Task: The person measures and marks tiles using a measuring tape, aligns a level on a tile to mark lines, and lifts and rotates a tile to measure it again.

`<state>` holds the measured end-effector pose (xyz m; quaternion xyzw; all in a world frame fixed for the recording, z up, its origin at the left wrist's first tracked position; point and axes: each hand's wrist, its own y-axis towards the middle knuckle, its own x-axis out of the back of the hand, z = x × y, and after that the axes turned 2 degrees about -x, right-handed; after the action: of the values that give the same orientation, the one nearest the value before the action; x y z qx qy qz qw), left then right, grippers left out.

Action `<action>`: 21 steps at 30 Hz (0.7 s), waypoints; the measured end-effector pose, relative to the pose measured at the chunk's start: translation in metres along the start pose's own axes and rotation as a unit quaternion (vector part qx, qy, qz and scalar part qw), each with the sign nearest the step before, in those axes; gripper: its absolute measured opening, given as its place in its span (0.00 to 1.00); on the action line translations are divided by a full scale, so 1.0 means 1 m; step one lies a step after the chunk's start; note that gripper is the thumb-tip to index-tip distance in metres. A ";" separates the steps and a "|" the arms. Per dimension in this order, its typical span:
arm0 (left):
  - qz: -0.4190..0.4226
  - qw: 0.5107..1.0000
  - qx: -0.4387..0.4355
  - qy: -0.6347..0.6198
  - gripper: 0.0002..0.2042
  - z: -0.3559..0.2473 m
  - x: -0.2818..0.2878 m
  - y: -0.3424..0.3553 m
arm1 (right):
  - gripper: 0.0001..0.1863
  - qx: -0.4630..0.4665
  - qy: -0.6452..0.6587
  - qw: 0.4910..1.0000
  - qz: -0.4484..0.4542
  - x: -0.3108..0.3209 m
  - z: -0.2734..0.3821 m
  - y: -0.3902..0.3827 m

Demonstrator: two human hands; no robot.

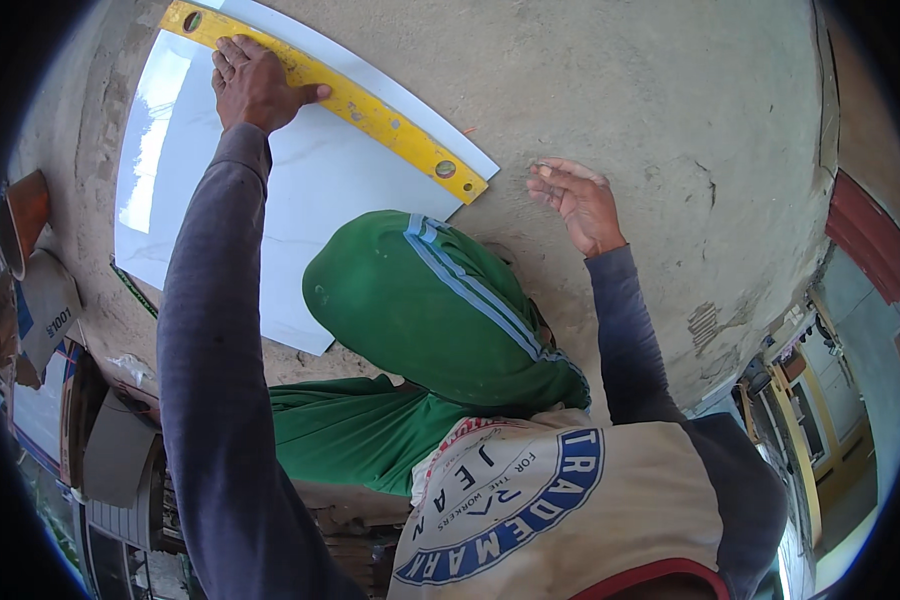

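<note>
A large white glossy tile (170, 200) with faint veining lies on the grey concrete floor. Along its far edge runs a yellow spirit level (390, 130), sloping from upper left down to the right. My left hand (258, 85) presses flat on the level, fingers spread, thumb out to the right. My right hand (580, 205) is off the tile, right of the level's end, with thumb and fingers pinched together; whatever is between them is too small to make out. My green-clad knee (410, 290) is bent beside the tile's lower right part, covering some of it.
The concrete floor (670, 110) extends right of the tile. Cardboard boxes (115, 445) and an orange-brown container (25, 215) sit at the left edge. A red panel (860, 230) and some long pale boards (800, 440) are at the far right.
</note>
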<state>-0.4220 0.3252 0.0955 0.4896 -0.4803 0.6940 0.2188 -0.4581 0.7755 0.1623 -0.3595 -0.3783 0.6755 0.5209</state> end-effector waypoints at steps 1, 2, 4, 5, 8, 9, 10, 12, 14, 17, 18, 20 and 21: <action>-0.009 1.000 -0.005 -0.006 0.75 -0.002 0.000 0.001 | 0.16 -0.018 0.020 1.000 0.010 -0.001 0.003 0.002; -0.009 1.000 -0.005 -0.008 0.75 -0.003 0.000 0.001 | 0.17 -0.036 0.039 0.998 0.019 -0.003 0.005 0.003; -0.013 1.000 -0.007 -0.009 0.74 -0.001 -0.001 0.001 | 0.17 -0.028 0.051 0.998 0.034 -0.014 0.010 0.003; -0.013 1.000 -0.006 -0.010 0.74 0.001 -0.001 0.001 | 0.18 -0.021 0.066 0.996 0.047 -0.017 0.011 0.004; -0.009 1.000 -0.007 -0.018 0.74 -0.002 0.000 0.000 | 0.17 -0.014 0.042 0.997 0.060 -0.012 0.005 0.011; 0.000 1.000 -0.004 -0.013 0.73 -0.003 0.003 0.000 | 0.17 -0.014 0.042 0.997 0.059 -0.012 0.003 0.011; 0.008 1.000 -0.002 -0.008 0.73 -0.004 0.005 0.000 | 0.16 -0.004 -0.012 0.999 0.048 -0.013 0.000 0.012; 0.012 1.000 -0.002 -0.015 0.73 -0.006 0.007 0.001 | 0.15 0.006 -0.065 0.997 0.035 -0.014 -0.010 0.015; 0.015 1.000 -0.002 -0.022 0.73 -0.006 0.007 0.002 | 0.13 0.060 -0.277 0.959 0.019 -0.015 -0.025 0.021; 0.041 0.997 0.001 -0.071 0.72 0.001 0.000 0.008 | 0.12 0.069 -0.245 0.967 0.031 -0.025 -0.043 0.025; 0.033 0.997 -0.014 -0.073 0.71 0.003 -0.003 0.009 | 0.12 0.068 -0.245 0.967 0.030 -0.027 -0.047 0.027; 0.027 0.996 -0.029 -0.076 0.71 0.004 -0.010 0.011 | 0.12 0.100 -0.294 0.950 0.020 -0.030 -0.052 0.032; 0.019 0.997 -0.031 -0.070 0.71 0.005 -0.012 0.012 | 0.12 0.100 -0.293 0.951 0.020 -0.033 -0.053 0.032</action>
<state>-0.4244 0.3177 0.0796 0.5209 -0.5250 0.6468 0.1863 -0.4187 0.7450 0.1125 -0.0991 -0.4379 0.7957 0.4066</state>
